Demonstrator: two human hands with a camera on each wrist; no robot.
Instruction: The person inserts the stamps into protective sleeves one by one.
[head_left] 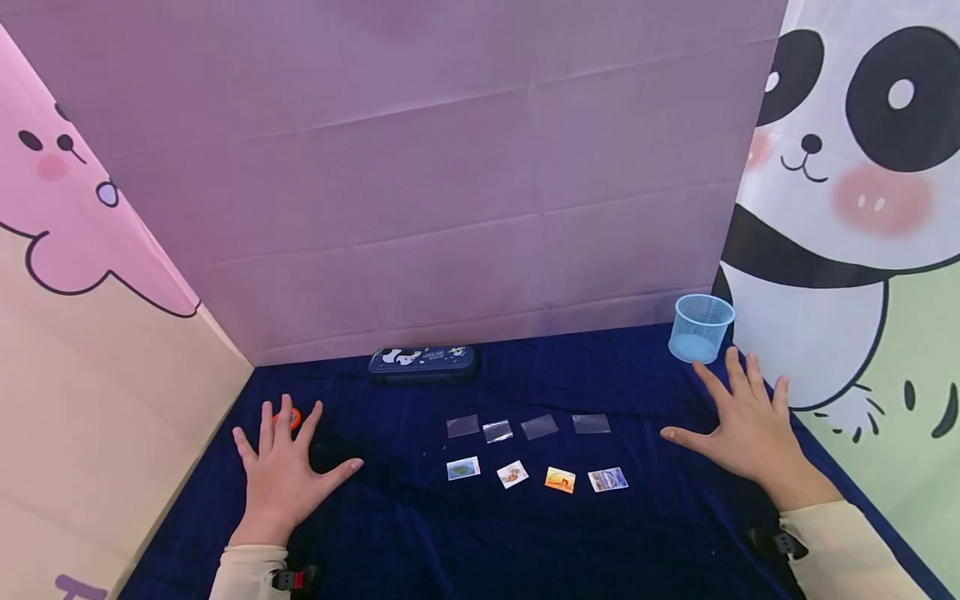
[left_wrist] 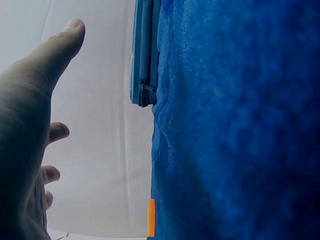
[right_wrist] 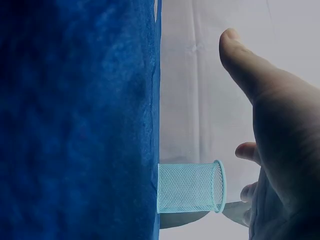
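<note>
My left hand (head_left: 283, 487) is spread over the left side of the dark blue cloth, holding nothing. Just past its fingertips lies an orange round object (head_left: 296, 418), partly hidden by the fingers. On the right, my right hand (head_left: 753, 433) is spread too, holding nothing, nearest to a light blue mesh basket (head_left: 697, 343). Between the hands lie several small picture cards in a row, among them a green-blue one (head_left: 463, 468), an orange one (head_left: 560, 480) and a purple-blue one (head_left: 608, 479). Behind them is a row of small clear plastic sleeves, including one (head_left: 591, 423) at the right end.
A dark blue pencil case (head_left: 422, 364) with a panda print lies at the back edge, against the mauve curtain (head_left: 465, 208). Printed walls stand on both sides, a pink figure (head_left: 97, 225) left and a panda (head_left: 817, 317) right. Blue cloth (head_left: 450, 550) covers the table.
</note>
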